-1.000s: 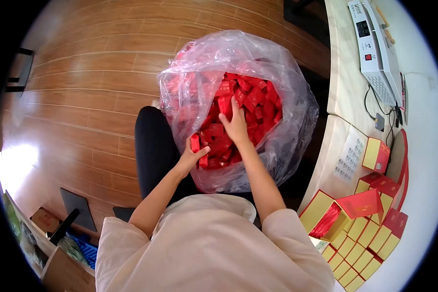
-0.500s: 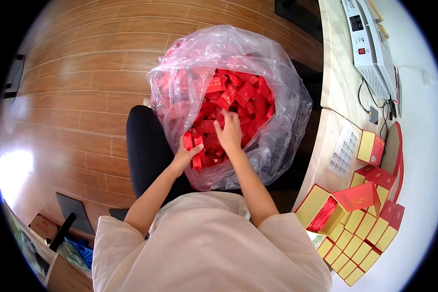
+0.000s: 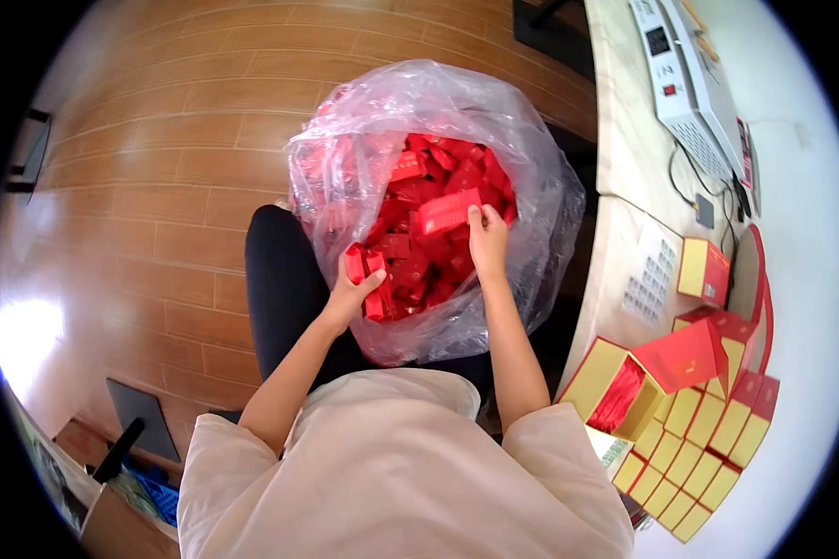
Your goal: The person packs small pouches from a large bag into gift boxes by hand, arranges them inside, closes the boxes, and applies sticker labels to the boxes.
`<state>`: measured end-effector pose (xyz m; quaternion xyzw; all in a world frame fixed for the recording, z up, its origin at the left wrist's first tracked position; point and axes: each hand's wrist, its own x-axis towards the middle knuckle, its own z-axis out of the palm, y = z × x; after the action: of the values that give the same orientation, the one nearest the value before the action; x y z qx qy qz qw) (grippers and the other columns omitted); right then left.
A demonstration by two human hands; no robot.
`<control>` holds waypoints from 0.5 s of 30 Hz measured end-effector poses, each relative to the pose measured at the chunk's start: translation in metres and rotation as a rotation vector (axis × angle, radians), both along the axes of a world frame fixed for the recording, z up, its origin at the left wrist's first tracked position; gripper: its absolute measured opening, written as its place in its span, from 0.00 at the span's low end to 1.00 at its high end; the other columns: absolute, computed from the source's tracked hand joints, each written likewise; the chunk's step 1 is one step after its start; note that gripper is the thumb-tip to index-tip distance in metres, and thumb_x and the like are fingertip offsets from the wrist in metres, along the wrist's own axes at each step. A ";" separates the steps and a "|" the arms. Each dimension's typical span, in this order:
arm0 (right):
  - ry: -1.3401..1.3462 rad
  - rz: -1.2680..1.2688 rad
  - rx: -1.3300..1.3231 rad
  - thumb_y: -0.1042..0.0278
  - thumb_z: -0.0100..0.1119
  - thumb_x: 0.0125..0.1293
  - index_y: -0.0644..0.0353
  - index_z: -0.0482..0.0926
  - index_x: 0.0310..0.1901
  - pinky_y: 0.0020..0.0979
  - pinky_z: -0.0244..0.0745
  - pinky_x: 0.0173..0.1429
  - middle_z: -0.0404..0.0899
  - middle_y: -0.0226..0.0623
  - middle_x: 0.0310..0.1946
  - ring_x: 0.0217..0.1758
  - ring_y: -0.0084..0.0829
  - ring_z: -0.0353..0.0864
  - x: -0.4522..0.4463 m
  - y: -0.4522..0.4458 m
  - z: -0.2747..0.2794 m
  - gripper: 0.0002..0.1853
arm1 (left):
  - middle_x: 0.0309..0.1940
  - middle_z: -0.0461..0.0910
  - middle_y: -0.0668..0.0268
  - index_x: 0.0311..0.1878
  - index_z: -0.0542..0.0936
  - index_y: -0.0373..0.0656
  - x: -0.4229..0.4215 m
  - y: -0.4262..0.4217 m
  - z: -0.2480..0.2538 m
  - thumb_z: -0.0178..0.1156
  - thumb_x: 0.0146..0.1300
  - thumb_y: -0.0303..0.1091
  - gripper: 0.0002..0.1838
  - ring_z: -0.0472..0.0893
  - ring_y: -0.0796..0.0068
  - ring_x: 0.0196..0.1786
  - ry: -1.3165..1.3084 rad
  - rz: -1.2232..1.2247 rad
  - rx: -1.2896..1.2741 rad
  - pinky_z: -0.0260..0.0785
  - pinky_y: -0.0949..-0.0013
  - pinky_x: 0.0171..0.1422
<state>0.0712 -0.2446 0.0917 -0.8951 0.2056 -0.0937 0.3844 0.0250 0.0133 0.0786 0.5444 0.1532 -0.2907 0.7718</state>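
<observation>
Raised since the earlier frame is the R hand (image 3: pixel 488 240), w/ a single red packet (image 3: pixel 447 213) now held up above the pile; L hand (image 3: pixel 347 296) is kept in approx. the same spot.

At far L, wood-look floor (image 3: pixel 158 261) is seen, then a black trouser leg (image 3: pixel 282 289). Next, a small stack of glossy red packets (image 3: pixel 377 300) (at least 2, exact no. can't be told) is gripped in L hand, fingers curled round, thumb pressed on top, at near-L edge of the clear plastic bag (image 3: pixel 429 88). Long axes of these run approx. fore-aft, far ends tipped slightly L.

Bag mouth is spread wide in front of the lap, full of loose red pkts (image 3: pixel 410 270). Over them the single one is pinched at its R end btwn R thumb + fingers, w/ almost no gap; its long axis is laid across, free end pointed L + a bit toward the body. Pale print is shown, too blurred to read.

Progress, as judged: a few pkts gathered in L, one picked out in R, bulk left in bag.

On the R, on the cream table (image 3: pixel 615 116), a carton (image 3: pixel 591 374) w/ lid flipped back is part-filled w/ red contents (image 3: pixel 617 399); a label sheet (image 3: pixel 651 282), white machine (image 3: pixel 685 98) + stacked yellow-red cartons (image 3: pixel 685 466) are set nearby.
</observation>
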 end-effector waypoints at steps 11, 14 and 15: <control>-0.035 -0.048 0.579 0.56 0.48 0.72 0.68 0.70 0.27 0.30 0.63 0.33 0.67 0.32 0.18 0.26 0.21 0.64 -0.073 0.055 0.113 0.21 | 0.68 0.57 0.59 0.74 0.48 0.50 0.000 -0.058 0.094 0.71 0.55 0.33 0.50 0.58 0.67 0.71 -0.413 -0.348 -0.119 0.52 0.61 0.74; -0.180 -0.085 0.523 0.54 0.45 0.75 0.66 0.67 0.29 0.31 0.63 0.34 0.63 0.33 0.19 0.26 0.23 0.62 -0.094 0.052 0.164 0.22 | 0.67 0.60 0.59 0.74 0.47 0.49 -0.009 -0.072 0.145 0.72 0.53 0.31 0.52 0.62 0.68 0.69 -0.443 -0.412 -0.177 0.55 0.62 0.73; -0.143 -0.104 0.403 0.55 0.44 0.75 0.66 0.67 0.31 0.33 0.64 0.35 0.64 0.39 0.22 0.27 0.29 0.63 -0.105 0.049 0.180 0.20 | 0.66 0.61 0.59 0.74 0.46 0.48 -0.014 -0.078 0.162 0.72 0.52 0.29 0.53 0.64 0.68 0.68 -0.453 -0.440 -0.215 0.56 0.62 0.72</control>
<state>-0.0337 -0.1953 0.2713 -0.7794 0.2380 -0.1338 0.5639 0.0113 -0.0646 0.2404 0.5306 -0.1751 -0.3364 0.7581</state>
